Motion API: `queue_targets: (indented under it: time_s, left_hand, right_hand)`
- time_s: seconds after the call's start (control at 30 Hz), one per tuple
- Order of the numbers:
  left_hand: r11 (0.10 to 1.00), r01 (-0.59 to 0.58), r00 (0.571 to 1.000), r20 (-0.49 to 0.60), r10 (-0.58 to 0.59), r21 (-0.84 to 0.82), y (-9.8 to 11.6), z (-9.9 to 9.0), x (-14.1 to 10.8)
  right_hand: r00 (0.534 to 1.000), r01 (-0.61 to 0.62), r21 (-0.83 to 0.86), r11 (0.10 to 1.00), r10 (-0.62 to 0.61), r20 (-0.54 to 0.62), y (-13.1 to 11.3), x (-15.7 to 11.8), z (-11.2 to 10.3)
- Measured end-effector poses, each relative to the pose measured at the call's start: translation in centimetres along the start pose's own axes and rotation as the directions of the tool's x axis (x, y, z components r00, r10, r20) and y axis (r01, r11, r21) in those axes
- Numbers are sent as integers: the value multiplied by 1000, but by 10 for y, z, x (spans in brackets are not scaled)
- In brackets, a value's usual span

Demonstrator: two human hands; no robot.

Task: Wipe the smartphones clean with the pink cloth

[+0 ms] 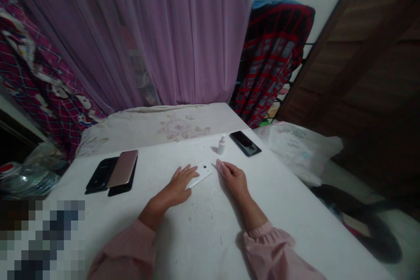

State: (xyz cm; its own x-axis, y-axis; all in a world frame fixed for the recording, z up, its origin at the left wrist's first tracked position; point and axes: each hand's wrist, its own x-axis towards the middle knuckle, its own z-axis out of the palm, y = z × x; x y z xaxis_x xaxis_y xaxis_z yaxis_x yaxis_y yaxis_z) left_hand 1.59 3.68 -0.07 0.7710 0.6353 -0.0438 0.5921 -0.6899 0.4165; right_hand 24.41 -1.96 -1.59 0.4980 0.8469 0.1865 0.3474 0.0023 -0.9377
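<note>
- Nearest the camera, 2 gathered pink sleeves (123, 251) rise from the bottom edge and end at bare forearms.
- The left hand (179, 186) lies palm down, fingers spread, its fingertips resting over one end of a white smartphone (205, 174) without pinching it.
- The right hand (234, 180) rests palm down, fingers together, its tips just beside the phone's other end, holding nothing.
- The phone lies on the table, camera lens showing. It looks light, stiff and slippery, best taken by its long edges.
- The scuffed white table (282, 214) also holds a small white dropper bottle (222, 145) and a black smartphone (245, 143) beyond the hands. To the left, a rose-gold phone (123, 168) overlaps dark phones (97, 176).
- Behind hang a lilac curtain (177, 30) and red plaid cloth (272, 57), beside a wooden door (367, 52) and a white plastic bag (298, 148).
</note>
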Motion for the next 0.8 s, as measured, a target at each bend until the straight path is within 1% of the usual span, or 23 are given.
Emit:
queue_targets:
  time_s: [0.07, 0.13, 0.17, 0.2, 0.27, 0.37, 0.43, 0.53, 0.63, 0.7, 0.8]
  left_hand:
    - [996, 91, 992, -83, -90, 14, -11, 3, -8]
    - [980, 199, 966, -174, -191, 30, -15, 12, -9]
    - [972, 232, 951, -220, -218, 40, -15, 18, -9]
    - [968, 245, 939, -263, -224, 52, -15, 23, -7]
    - [972, 222, 930, -316, -187, 77, -13, 31, -4]
    - [979, 177, 930, -343, -134, 98, -13, 35, -3]
    - [980, 167, 926, -357, -119, 105, -13, 33, -4]
    - [980, 164, 920, -375, -110, 114, -13, 32, -5]
    - [974, 193, 911, -391, -133, 119, -11, 34, -4]
    - [969, 215, 903, -403, -150, 121, -10, 36, -2]
    - [968, 222, 898, -411, -156, 118, -9, 37, -1]
  right_hand:
    - [1000, 7, -59, 998, -8, -13, -3, -3, 1]
    - [1000, 29, -154, 988, -30, -3, -7, -7, 4]
    - [999, 50, -208, 977, -48, 14, -9, -9, 6]
    - [997, 78, -259, 963, -70, 40, -12, -11, 8]
    - [988, 142, -342, 929, -111, 109, -17, -15, 14]
    - [977, 191, -416, 889, -131, 169, -22, -17, 23]
    - [981, 172, -451, 876, -114, 154, -23, -11, 30]
    - [988, 142, -472, 870, -95, 122, -24, 6, 42]
    - [991, 107, -477, 872, -58, 117, -26, 20, 49]
    - [991, 93, -480, 873, -35, 128, -27, 19, 47]
    - [988, 104, -445, 889, -40, 149, -23, 2, 33]
